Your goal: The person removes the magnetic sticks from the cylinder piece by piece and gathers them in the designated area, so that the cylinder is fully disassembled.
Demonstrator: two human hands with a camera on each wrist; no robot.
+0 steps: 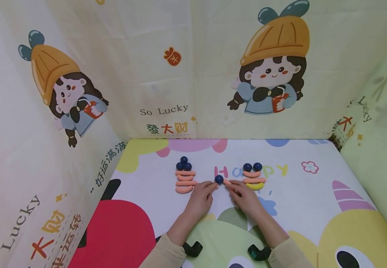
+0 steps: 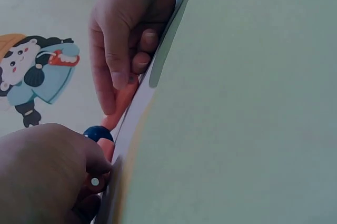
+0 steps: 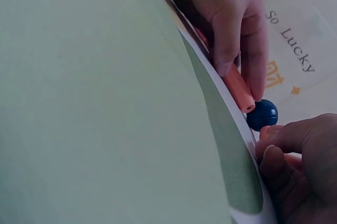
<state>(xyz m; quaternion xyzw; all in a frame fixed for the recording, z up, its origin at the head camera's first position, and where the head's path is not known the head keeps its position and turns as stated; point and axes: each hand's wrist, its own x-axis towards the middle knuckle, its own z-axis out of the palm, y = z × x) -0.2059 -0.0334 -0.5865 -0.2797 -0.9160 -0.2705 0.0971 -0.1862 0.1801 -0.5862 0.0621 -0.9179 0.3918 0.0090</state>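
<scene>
My left hand (image 1: 200, 197) pinches a salmon-pink rod (image 3: 241, 91) between thumb and fingers; a small hole shows in the rod's end. Just beyond the fingertips a dark blue ball (image 1: 219, 179) sits on the table. To its right, my right hand (image 1: 248, 196) pinches another salmon-pink rod (image 1: 227, 182), whose far end reaches close to the ball. In the left wrist view this second rod (image 2: 124, 100) slants down from the right thumb and fingers toward the ball (image 2: 98, 133). Whether either rod touches the ball, I cannot tell.
Left of the hands, three blue balls (image 1: 184, 166) top a column of several pink pieces (image 1: 185, 178). On the right, two blue balls (image 1: 252, 167) stand above pink pieces (image 1: 254, 180) and a yellow curved piece (image 1: 255, 186). Printed cloth walls (image 1: 193, 82) enclose the patterned table (image 1: 300, 193).
</scene>
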